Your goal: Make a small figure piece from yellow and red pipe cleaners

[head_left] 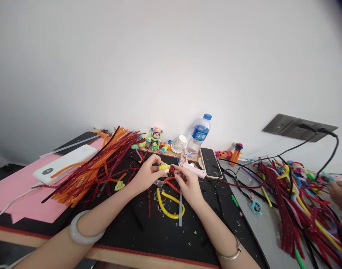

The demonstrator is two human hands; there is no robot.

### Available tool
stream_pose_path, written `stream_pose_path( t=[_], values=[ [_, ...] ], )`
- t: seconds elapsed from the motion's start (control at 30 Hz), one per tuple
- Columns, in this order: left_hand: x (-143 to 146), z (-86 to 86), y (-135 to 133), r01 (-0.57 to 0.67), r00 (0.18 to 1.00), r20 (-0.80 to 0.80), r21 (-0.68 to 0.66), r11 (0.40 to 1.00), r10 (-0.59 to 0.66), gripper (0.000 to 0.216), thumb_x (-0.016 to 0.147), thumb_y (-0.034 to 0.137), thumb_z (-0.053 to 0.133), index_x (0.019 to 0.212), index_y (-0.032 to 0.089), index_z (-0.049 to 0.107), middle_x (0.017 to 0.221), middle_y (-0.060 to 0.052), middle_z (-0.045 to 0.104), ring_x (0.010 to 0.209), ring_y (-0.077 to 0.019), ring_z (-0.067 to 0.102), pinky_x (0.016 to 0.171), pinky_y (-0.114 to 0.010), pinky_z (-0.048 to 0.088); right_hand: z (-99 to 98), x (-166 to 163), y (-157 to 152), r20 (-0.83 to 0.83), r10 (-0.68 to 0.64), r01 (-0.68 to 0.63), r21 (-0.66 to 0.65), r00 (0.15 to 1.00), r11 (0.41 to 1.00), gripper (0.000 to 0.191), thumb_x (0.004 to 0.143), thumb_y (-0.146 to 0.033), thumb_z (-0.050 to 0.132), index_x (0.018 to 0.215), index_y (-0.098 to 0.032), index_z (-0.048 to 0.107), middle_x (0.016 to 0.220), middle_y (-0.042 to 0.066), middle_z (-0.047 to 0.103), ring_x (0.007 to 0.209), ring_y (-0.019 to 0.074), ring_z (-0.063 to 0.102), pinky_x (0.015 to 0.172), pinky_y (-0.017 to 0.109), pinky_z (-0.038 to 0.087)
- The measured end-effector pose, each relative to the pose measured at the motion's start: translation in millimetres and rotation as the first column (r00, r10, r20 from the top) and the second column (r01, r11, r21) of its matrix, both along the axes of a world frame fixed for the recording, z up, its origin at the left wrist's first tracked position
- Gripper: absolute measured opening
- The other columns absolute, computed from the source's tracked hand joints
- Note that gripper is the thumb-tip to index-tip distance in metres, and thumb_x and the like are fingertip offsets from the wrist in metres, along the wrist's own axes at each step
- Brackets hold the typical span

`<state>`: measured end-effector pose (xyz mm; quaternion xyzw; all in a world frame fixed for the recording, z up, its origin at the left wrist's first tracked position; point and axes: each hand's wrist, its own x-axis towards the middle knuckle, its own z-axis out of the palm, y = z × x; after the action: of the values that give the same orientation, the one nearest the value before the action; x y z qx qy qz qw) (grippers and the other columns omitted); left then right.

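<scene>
Between my hands is a small pipe-cleaner figure (164, 167), yellow on one side and glittery dark red on the other. The fingers of my left hand (148, 173) pinch its yellow end. At the dark red end, my right hand (190, 185) has its thumb and fingers closed on the piece. Just below lie a bent yellow pipe cleaner (171, 215) and a translucent glue stick (180, 211). A pale pink glue gun (194, 170) rests behind my right hand, and a crumpled light-yellow scrap (119, 185) is near my left forearm.
Orange and dark red pipe cleaners (75, 183) are heaped at left beside a white power bank (65, 162). Behind stand a water bottle (198, 136), paper cup (178, 144), phone (210, 162) and finished figure (155, 138). Another person's hand (340, 194) is at right, by mixed pipe cleaners (283, 209).
</scene>
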<state>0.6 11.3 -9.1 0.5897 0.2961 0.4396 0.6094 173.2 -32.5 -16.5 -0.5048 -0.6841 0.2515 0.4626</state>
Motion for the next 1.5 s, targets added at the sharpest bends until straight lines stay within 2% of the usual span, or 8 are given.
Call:
stream_pose_path(
  t=[0.37, 0.57, 0.73, 0.83, 1.0, 1.27, 1.5],
  values=[
    [0, -4.6, 1, -0.017, 0.999, -0.046, 0.027, 0.999, 0.018, 0.025, 0.073, 0.027, 0.062, 0.090, 0.019, 0.045, 0.089, 0.002, 0.046, 0.075, -0.0117, 0.063, 0.077, -0.033, 0.054, 0.7, -1, -1, -0.003, 0.002, -0.003, -0.008, 1.000, 1.000, 0.028, 0.081, -0.016, 0.048, 0.106, -0.019, 0.060, 0.087, 0.005, 0.065, 0.071, 0.0155, 0.059, 0.068, 0.029, 0.048],
    [1, 1.4, -1, -0.026, 0.992, -0.120, -0.013, 1.000, 0.024, 0.029, 0.072, 0.029, 0.063, 0.095, 0.016, 0.051, 0.094, -0.002, 0.053, 0.075, -0.0144, 0.065, 0.078, -0.034, 0.054, 1.3, -1, -1, -0.004, 0.004, -0.004, -0.018, 1.000, 1.000, 0.026, 0.081, -0.016, 0.048, 0.104, -0.018, 0.060, 0.085, 0.005, 0.064, 0.070, 0.0149, 0.058, 0.066, 0.028, 0.047],
    [0, 3.5, -1, -0.021, 0.987, -0.162, -0.014, 1.000, 0.018, 0.026, 0.072, 0.031, 0.064, 0.089, 0.015, 0.052, 0.077, 0.000, 0.062, 0.076, -0.0167, 0.066, 0.078, -0.034, 0.053, 2.7, -1, -1, 0.000, 0.002, -0.002, -0.017, 1.000, 1.000, 0.025, 0.081, -0.016, 0.048, 0.103, -0.018, 0.060, 0.082, 0.004, 0.064, 0.069, 0.0151, 0.058, 0.065, 0.028, 0.046],
    [-1, 3.2, -1, -0.024, 0.981, -0.193, 0.005, 1.000, 0.025, 0.025, 0.073, 0.032, 0.063, 0.090, 0.016, 0.053, 0.070, 0.000, 0.064, 0.074, -0.0177, 0.066, 0.071, -0.031, 0.053, 2.1, -1, -1, 0.005, 0.000, 0.000, -0.017, 1.000, 1.000, 0.024, 0.081, -0.017, 0.048, 0.103, -0.018, 0.059, 0.082, 0.004, 0.064, 0.069, 0.0151, 0.058, 0.065, 0.028, 0.046],
    [-3, 4.7, -2, -0.054, 0.964, -0.256, 0.044, 0.998, 0.063, 0.027, 0.072, 0.036, 0.062, 0.090, 0.017, 0.055, 0.060, 0.002, 0.062, 0.058, -0.0162, 0.064, 0.052, -0.025, 0.049, 0.5, -1, 0, -0.005, -0.004, 0.004, -0.017, 1.000, 1.000, 0.025, 0.081, -0.017, 0.049, 0.103, -0.019, 0.060, 0.082, 0.003, 0.063, 0.069, 0.0149, 0.057, 0.065, 0.027, 0.046],
    [-4, 3.2, -1, -0.063, 0.964, -0.256, 0.059, 0.996, 0.076, 0.028, 0.072, 0.036, 0.063, 0.090, 0.016, 0.056, 0.062, 0.001, 0.062, 0.061, -0.0157, 0.063, 0.054, -0.024, 0.047, 1.5, 0, 0, 0.020, -0.014, 0.015, -0.018, 1.000, 1.000, 0.025, 0.081, -0.018, 0.050, 0.104, -0.018, 0.059, 0.078, 0.002, 0.061, 0.063, 0.0134, 0.053, 0.061, 0.026, 0.044],
    [-4, 4.5, 0, -0.067, 0.973, -0.220, 0.020, 0.998, 0.070, 0.030, 0.072, 0.037, 0.062, 0.090, 0.015, 0.055, 0.063, 0.000, 0.061, 0.061, -0.0155, 0.063, 0.054, -0.025, 0.048, 4.6, -2, -1, -0.003, 0.039, -0.039, -0.019, 0.999, 0.999, 0.032, 0.080, -0.019, 0.050, 0.111, -0.018, 0.055, 0.078, 0.002, 0.058, 0.058, 0.0108, 0.048, 0.053, 0.023, 0.041]
  ],
)
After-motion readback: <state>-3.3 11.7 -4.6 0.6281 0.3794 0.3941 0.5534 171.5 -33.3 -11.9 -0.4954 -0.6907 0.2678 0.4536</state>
